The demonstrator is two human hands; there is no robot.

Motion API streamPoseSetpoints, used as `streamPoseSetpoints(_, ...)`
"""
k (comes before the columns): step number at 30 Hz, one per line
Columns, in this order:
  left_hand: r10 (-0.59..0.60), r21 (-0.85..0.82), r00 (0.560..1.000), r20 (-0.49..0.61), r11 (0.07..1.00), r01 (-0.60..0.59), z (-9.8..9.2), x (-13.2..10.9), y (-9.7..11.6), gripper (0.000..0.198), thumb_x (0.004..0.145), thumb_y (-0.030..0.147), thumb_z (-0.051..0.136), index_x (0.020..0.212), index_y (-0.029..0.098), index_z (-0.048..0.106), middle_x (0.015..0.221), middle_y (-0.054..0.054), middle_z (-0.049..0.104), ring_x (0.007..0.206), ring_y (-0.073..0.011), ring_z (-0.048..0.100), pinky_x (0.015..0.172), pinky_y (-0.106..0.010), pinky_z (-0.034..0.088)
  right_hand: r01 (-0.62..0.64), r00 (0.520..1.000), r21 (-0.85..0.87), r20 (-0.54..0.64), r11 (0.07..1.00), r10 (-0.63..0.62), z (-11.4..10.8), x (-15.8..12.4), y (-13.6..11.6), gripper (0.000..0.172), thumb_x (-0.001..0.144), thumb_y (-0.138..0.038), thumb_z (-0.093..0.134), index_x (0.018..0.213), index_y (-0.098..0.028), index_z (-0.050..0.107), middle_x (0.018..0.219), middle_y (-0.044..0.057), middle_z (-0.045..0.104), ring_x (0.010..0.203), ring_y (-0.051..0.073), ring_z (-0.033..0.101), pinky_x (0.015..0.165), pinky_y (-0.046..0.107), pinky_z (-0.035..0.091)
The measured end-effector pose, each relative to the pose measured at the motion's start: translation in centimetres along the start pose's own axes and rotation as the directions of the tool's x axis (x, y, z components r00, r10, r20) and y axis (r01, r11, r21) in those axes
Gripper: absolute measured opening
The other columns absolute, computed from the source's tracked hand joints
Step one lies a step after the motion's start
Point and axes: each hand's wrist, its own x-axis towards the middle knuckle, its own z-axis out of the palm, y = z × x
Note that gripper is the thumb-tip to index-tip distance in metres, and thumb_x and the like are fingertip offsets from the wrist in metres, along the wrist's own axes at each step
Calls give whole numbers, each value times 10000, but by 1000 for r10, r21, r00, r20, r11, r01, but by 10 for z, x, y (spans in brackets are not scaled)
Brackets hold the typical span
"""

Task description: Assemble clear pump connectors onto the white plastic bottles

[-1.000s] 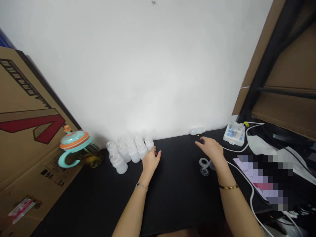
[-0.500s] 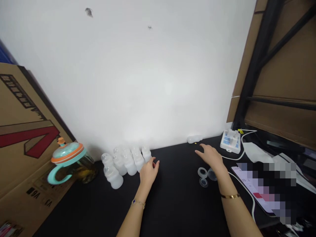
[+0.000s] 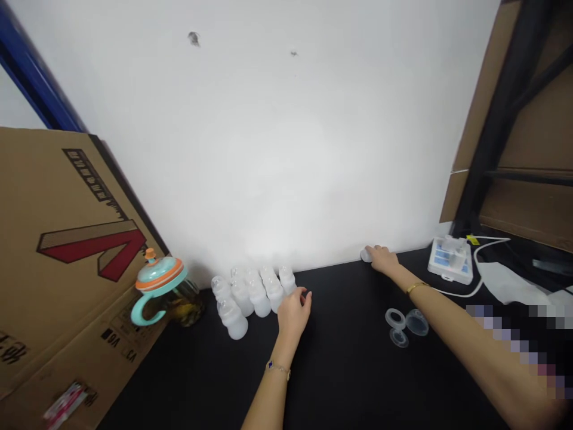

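Near the foot of the wall, my right hand [image 3: 382, 259] is closed over a whitish bottle [image 3: 366, 255] that lies on its side. Most of that bottle is hidden by the fingers. My left hand [image 3: 293, 313] hovers beside a group of small white baby bottles [image 3: 257, 298] with clear domed caps, standing close together. Its fingers are loosely curved and apart, with nothing seen in them. Between the two arms, closer to the right one, lie a translucent ring [image 3: 396, 318], a small round disc [image 3: 399, 338] and a clear cap [image 3: 417, 323].
A teal-handled jug [image 3: 168, 289] with an orange-rimmed lid stands left, before a large cardboard box [image 3: 67, 239]. At right are a white power strip [image 3: 450, 260] with a cable and white paper [image 3: 510, 283]. A white wall [image 3: 290, 155] bounds the black table [image 3: 340, 370] behind.
My right hand has reached forward to the wall and closed over the lying bottle. The left hand stays by the bottle group, its fingers slightly more curled. The view has turned left.
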Motion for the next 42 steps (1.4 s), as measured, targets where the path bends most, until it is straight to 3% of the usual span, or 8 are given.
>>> streamPoseSetpoints(8,24,-29,999,-22,999,-25,-1,0,1,240,1004,361,547,1077,223,730,829,-36,745,813,-213,704,631,-273,396,62,996,-93,-62,994,-68,8,-1,-9,505,917,35,336,1308,-122,614,1265,227,653,1179,329,584,912,460,428)
streamPoseSetpoints(14,69,-127,992,-110,988,-83,2,-2,0,271,989,357,540,1133,203,710,937,-58,748,890,-232,698,772,-313,477,262,945,-166,-154,951,-288,9,-37,-57,574,859,12,489,1398,-170,570,1375,177,634,1328,319,500,1106,509,313)
streamPoseSetpoints(18,-15,-485,999,-39,875,-6,7,1,2,435,952,509,556,1205,173,665,1027,-89,733,776,-204,675,670,-305,517,476,725,-279,-411,834,-552,10,-77,-102,548,870,-37,551,1392,-198,592,1447,169,601,1354,338,499,1124,534,306)
streamPoseSetpoints(21,-106,-773,979,177,600,205,9,5,4,591,900,629,565,1262,166,625,1159,-124,693,806,-200,696,521,-246,508,541,569,-319,-542,778,-618,11,-105,-129,494,900,-61,540,1367,-208,609,1463,155,595,1334,332,518,1107,528,316)
streamPoseSetpoints(27,-84,-898,947,309,303,320,3,6,1,604,835,629,675,1231,173,659,1183,-123,687,924,-218,707,612,-241,552,629,496,-228,-618,743,-610,21,-128,-140,545,887,-24,499,1401,-183,586,1450,160,603,1266,301,569,1031,445,407)
streamPoseSetpoints(31,-49,-903,953,298,310,298,-1,5,-1,579,795,508,785,1268,197,662,1236,-127,701,1106,-256,676,821,-300,557,650,539,-133,-613,748,-578,23,-124,-124,684,840,49,435,1467,-207,530,1503,169,545,1239,268,600,970,388,472)
streamPoseSetpoints(35,14,-895,972,233,393,209,5,5,0,572,707,336,869,1220,182,668,1288,-150,686,1107,-286,688,959,-394,531,524,713,20,-558,852,-425,7,-116,-98,521,911,-62,461,1411,-158,575,1511,194,524,1223,299,624,897,392,537)
streamPoseSetpoints(42,22,-529,996,89,848,28,19,-3,-1,544,722,213,792,1235,181,614,1321,-149,645,1138,-315,676,986,-418,493,305,891,137,-390,943,-232,-6,-121,-13,345,927,-280,552,1233,-209,694,1352,136,666,1193,340,651,954,472,552)
